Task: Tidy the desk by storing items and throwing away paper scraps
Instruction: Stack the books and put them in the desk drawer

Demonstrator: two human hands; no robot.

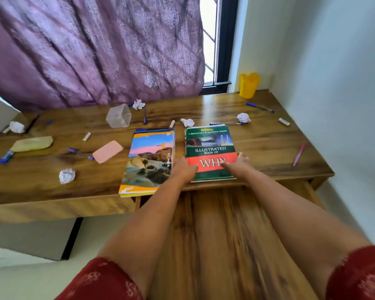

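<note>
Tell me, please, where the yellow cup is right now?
In the head view, the yellow cup stands at the desk's far right corner, below the window.

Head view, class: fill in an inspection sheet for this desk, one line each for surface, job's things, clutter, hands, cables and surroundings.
Surface: wooden desk, glossy, with an open drawer below its front edge.
Job's things: green book beside a stack of notebooks; yellow pen holder at the back right corner; clear container tipped on its side.
Clutter: crumpled paper balls, e.g. and; pens scattered, e.g.; pink eraser; yellow pouch.
Hands: left hand and right hand both hold the green book's near end.
Cables: nothing seen.
Surroundings: purple curtain, window, white wall.
</note>
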